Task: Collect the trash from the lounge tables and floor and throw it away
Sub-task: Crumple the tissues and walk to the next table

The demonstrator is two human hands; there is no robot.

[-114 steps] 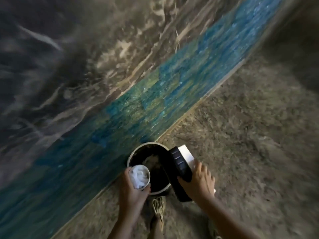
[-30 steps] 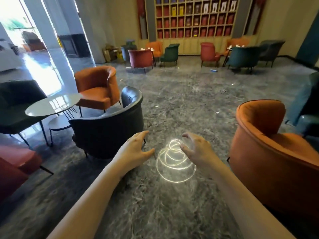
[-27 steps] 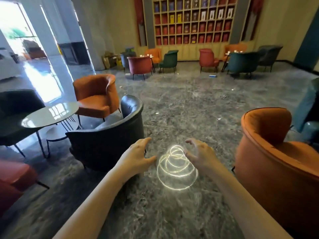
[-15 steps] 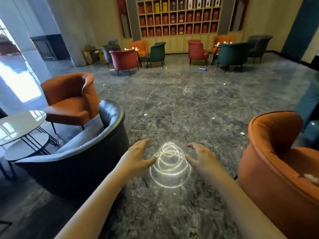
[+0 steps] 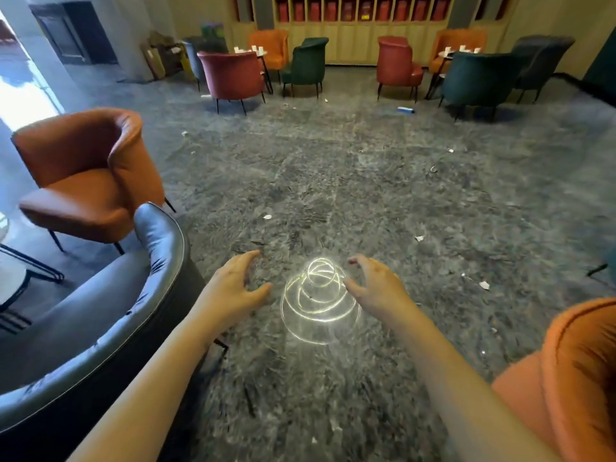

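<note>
Littering the grey marbled floor (image 5: 366, 195), small white paper scraps (image 5: 267, 216) lie beyond a person's left hand (image 5: 233, 288) and right hand (image 5: 376, 288), both empty with fingers loosely spread, between a black leather armchair (image 5: 100, 328) and an orange armchair (image 5: 573, 378).

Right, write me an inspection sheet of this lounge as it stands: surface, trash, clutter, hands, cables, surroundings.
Surface: grey marbled floor, ring-shaped glare between the hands.
Job's things: white paper scraps scattered on the floor, one ahead of the left hand, others further right; blue-and-white item lying near the teal chair.
Clutter: cardboard boxes at far left.
Hands: left hand and right hand held out, fingers loosely curled, holding nothing.
Cables: nothing seen.
Surroundings: orange armchair and black armchair at left; red chair before the shelf wall.
</note>
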